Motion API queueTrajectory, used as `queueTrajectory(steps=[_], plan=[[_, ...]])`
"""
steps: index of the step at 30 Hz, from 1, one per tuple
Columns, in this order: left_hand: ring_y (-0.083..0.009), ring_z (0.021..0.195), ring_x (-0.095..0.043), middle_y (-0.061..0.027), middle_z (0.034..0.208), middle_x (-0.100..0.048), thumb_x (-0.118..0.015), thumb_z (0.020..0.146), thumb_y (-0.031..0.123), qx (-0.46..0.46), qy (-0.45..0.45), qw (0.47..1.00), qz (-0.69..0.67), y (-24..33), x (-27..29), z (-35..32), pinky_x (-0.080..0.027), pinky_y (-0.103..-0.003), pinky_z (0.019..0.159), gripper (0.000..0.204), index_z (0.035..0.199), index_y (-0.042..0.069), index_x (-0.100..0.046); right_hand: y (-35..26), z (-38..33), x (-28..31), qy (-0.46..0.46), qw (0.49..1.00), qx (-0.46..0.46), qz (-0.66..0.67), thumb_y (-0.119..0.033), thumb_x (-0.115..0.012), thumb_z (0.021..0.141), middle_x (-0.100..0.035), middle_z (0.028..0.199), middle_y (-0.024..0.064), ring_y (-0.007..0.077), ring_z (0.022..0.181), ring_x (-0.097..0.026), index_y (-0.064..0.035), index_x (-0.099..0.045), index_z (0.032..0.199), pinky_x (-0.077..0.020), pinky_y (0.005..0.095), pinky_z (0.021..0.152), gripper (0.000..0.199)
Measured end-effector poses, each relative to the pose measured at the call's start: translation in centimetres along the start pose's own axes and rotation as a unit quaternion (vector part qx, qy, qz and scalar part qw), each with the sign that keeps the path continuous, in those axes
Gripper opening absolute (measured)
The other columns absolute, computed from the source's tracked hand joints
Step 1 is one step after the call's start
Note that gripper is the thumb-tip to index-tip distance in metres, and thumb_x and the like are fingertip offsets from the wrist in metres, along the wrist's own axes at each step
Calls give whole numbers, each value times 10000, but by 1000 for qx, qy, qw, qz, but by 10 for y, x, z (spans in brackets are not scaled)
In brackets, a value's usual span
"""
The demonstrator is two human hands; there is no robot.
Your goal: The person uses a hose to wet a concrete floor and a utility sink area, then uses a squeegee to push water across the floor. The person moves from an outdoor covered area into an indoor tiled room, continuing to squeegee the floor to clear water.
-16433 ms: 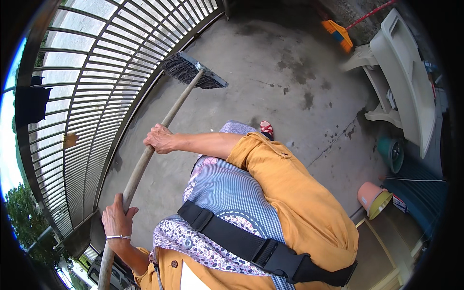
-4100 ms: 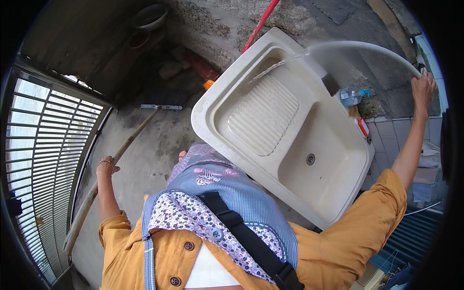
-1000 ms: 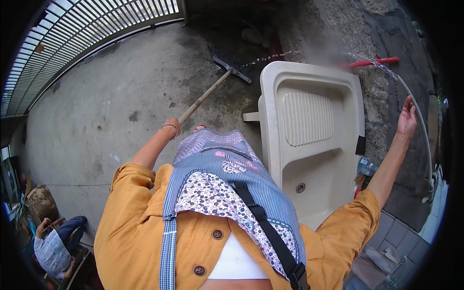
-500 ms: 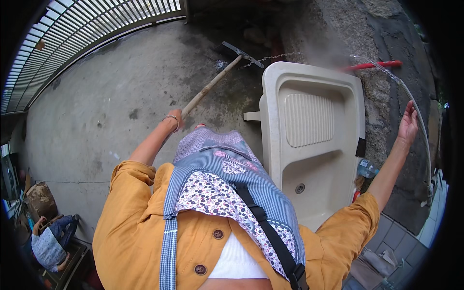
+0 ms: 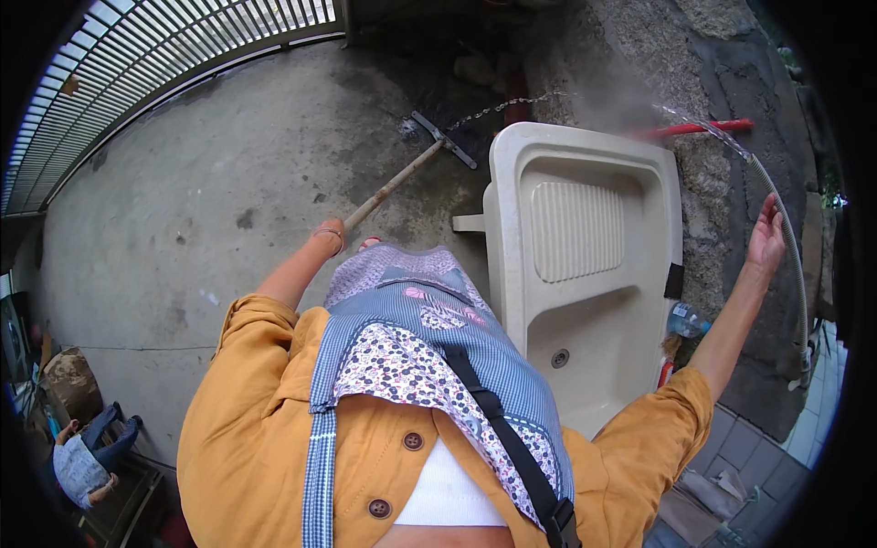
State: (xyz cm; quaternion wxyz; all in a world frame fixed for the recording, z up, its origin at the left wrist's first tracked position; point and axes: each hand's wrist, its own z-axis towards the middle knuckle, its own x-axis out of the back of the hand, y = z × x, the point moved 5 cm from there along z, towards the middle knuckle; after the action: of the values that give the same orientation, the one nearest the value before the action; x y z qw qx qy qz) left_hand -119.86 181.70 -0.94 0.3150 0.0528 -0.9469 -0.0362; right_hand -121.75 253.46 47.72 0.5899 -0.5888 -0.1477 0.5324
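My left hand [image 5: 329, 236] is wrapped round the wooden handle of a floor squeegee [image 5: 391, 189]. Its blade rests at an angle on the wet concrete floor [image 5: 274, 169], ahead of me. Over to the right, my right hand [image 5: 767, 242] has its fingers closed on a grey hose [image 5: 802, 292], a short way below the hose's end. From that end a stream of water [image 5: 516, 102] arcs leftward past the sink's far side to the floor near the squeegee blade. Between my arms stands a cream laundry sink [image 5: 510, 265] with a ribbed washboard [image 5: 577, 231].
A red bar [image 5: 708, 128] juts out beside the rough stone wall [image 5: 722, 187]. A plastic bottle [image 5: 685, 320] lies at the sink's right edge. Metal railings [image 5: 183, 78] bound the floor at far left. Another person [image 5: 84, 466] is at lower left, near a brown bag [image 5: 73, 385].
The squeegee blade has moved left and nearer to me across the floor, my left hand shifting slightly left with it. Water still runs from the hose in my right hand.
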Motion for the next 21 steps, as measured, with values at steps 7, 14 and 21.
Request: queueTrajectory(steps=[7, 14, 21], plan=[[-321, 962, -534, -196, 1012, -555, -549, 714, 127, 13, 2, 999, -30, 3, 1, -14, -447, -373, 795, 272, 958, 14, -592, 1, 8, 14, 3, 1000, -14, 17, 42, -451, 801, -535, 968, 211, 301, 1009, -482, 110, -525, 882, -363, 375, 954, 129], [-313, 859, -579, -214, 886, -588, -564, 657, 66, -7, 56, 998, -25, -3, -11, -1, -476, -372, 708, 243, 887, -8, -579, -3, 13, 16, -11, 999, -12, 30, 63, -417, 809, -515, 996, 232, 317, 1017, -475, 135, -506, 905, -372, 386, 948, 149], [-323, 963, -530, -197, 1018, -546, -522, 733, 120, 16, 13, 999, -27, 5, 0, -19, -443, -376, 795, 278, 988, 19, -567, -6, 15, 6, -13, 999, 9, 28, 52, -431, 807, -514, 981, 231, 313, 1000, -481, 133, -505, 897, -376, 387, 943, 142]])
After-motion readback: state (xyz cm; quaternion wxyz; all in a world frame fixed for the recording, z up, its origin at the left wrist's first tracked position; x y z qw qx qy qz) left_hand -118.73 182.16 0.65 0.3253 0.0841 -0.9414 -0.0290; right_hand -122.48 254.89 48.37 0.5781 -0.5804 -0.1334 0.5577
